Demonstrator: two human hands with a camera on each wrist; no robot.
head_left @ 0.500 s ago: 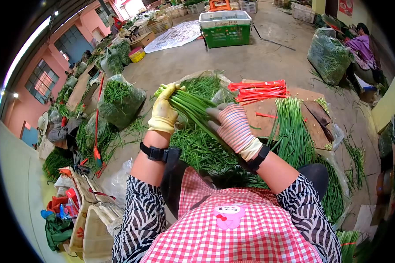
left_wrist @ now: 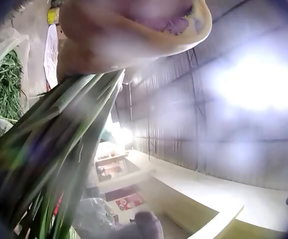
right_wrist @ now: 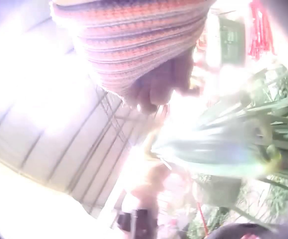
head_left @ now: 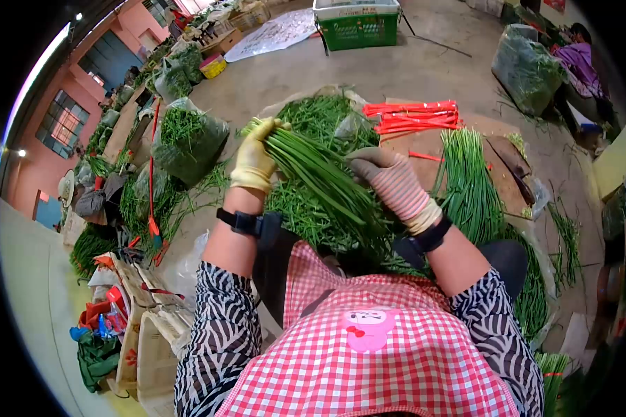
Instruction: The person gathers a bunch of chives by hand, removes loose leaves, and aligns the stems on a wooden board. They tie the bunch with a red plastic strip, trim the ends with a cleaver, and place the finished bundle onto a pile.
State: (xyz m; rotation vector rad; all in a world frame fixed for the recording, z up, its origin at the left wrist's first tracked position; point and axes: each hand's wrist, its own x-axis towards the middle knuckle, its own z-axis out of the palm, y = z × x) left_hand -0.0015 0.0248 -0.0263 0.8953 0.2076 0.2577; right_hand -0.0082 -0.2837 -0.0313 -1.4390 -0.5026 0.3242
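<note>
My left hand (head_left: pixel 254 158), in a pale yellow glove, grips a bunch of garlic chives (head_left: pixel 316 174) near its pale stem ends. The long leaves slant down to the right; in the left wrist view the bunch (left_wrist: pixel 54 134) fans out below the hand. Close to the bunch's right side is my right hand (head_left: pixel 394 182), in a striped glove with grey fingertips. Its fingers (right_wrist: pixel 156 87) look bent in the right wrist view, where glare washes out much of the scene; I cannot tell whether they pinch a leaf. Loose chives (head_left: pixel 306 222) lie in a heap beneath both hands.
A trimmed chive bundle (head_left: pixel 469 181) lies on a brown board (head_left: pixel 410 144) at the right, with red ties (head_left: pixel 414 117) behind it. Filled plastic bags (head_left: pixel 188 149) stand at the left. Farther back is a green crate (head_left: pixel 358 31). At lower left sits a pale plastic crate (head_left: pixel 153 361).
My right hand has moved off the middle of the bunch, to the right and slightly down. The left hand still holds the chives, whose leaves now hang more spread. The head view has tilted down.
</note>
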